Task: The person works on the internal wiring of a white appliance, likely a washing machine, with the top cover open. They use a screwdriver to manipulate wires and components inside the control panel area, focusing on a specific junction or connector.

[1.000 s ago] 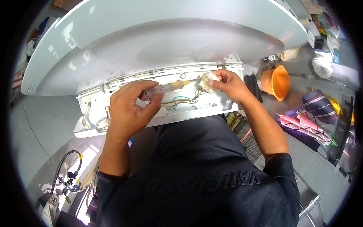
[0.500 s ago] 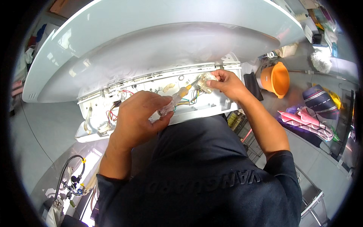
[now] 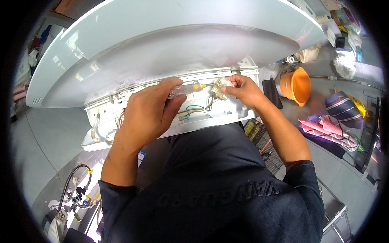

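Note:
My left hand is closed around the clear handle of a screwdriver with a yellow collar. Its shaft points right, reaching a small yellowish, see-through part whose kind I cannot make out. Thumb and fingers of my right hand pinch that part from the right. Both hands are above a long white appliance casing lying across my lap. Inside the casing, coloured wires run beneath the screwdriver and up to the yellowish part. The screwdriver's very tip is hidden at the part.
A big glossy white curved cover rises behind the casing. To the right stand an orange bucket and folded pink cloth. Black hoses with valves lie at lower left. A wire rack is beside my right leg.
My left hand has swung up and slightly left, so the screwdriver now lies nearly level instead of slanting. My right hand and the pinched part have hardly moved.

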Demonstrator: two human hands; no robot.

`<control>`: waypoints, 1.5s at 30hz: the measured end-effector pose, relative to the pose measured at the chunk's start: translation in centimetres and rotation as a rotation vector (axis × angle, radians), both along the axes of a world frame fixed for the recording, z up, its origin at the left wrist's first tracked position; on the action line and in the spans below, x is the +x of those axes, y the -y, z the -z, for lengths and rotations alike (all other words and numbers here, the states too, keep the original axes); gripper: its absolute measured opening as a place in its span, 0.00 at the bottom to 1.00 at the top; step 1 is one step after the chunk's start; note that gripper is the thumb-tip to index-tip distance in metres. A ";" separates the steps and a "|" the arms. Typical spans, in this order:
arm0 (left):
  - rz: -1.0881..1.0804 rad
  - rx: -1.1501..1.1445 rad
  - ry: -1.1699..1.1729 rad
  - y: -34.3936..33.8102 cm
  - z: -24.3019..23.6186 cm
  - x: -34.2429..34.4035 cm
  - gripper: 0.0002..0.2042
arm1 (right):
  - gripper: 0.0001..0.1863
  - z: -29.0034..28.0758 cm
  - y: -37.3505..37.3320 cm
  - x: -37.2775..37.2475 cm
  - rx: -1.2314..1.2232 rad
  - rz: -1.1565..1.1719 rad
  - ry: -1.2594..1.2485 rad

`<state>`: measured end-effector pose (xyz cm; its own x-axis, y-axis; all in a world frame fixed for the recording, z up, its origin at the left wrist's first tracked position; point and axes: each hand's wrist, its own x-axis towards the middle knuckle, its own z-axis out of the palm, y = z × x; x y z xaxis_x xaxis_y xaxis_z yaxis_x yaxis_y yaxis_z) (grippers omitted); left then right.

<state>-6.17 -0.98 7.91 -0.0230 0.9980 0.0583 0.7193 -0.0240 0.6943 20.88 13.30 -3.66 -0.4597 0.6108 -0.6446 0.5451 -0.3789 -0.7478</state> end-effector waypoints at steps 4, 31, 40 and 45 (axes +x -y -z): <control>0.051 0.054 -0.007 -0.4 -0.2 -0.4 0.14 | 0.19 0.1 -0.1 0.2 0.009 -0.015 -0.008; -0.045 0.093 0.020 -0.3 0.7 0.0 0.14 | 0.20 0.0 -0.1 0.0 0.024 -0.020 0.024; -0.013 0.101 0.020 -0.3 0.2 0.7 0.11 | 0.20 1.4 0.1 0.5 0.078 0.004 -0.040; 0.123 0.123 0.014 -0.3 0.2 0.6 0.11 | 0.19 1.9 0.2 0.6 0.090 0.009 -0.055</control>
